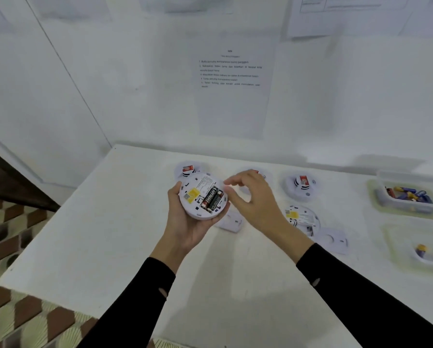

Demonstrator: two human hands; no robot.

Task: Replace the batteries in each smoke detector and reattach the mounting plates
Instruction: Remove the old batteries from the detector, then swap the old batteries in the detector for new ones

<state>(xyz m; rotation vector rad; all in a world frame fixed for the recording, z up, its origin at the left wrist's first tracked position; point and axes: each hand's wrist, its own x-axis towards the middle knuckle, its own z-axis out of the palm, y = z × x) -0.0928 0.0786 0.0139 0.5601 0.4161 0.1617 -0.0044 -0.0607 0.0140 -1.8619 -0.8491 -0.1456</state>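
White table point(110, 234), open surface toward its 7 o'clock edge | I see left hand point(187, 227) cupping smoke detector point(197, 183) mid-table, back up | right hand point(253, 197) at its 3 o'clock, fingers loosely curled, holding nothing | batteries point(212, 198) run 7-to-1 o'clock.

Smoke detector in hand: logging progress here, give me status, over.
Left grip holds smoke detector back up, two black batteries seated. Right grip empty at its rim. Mounting plate off, on table; nothing blocking.
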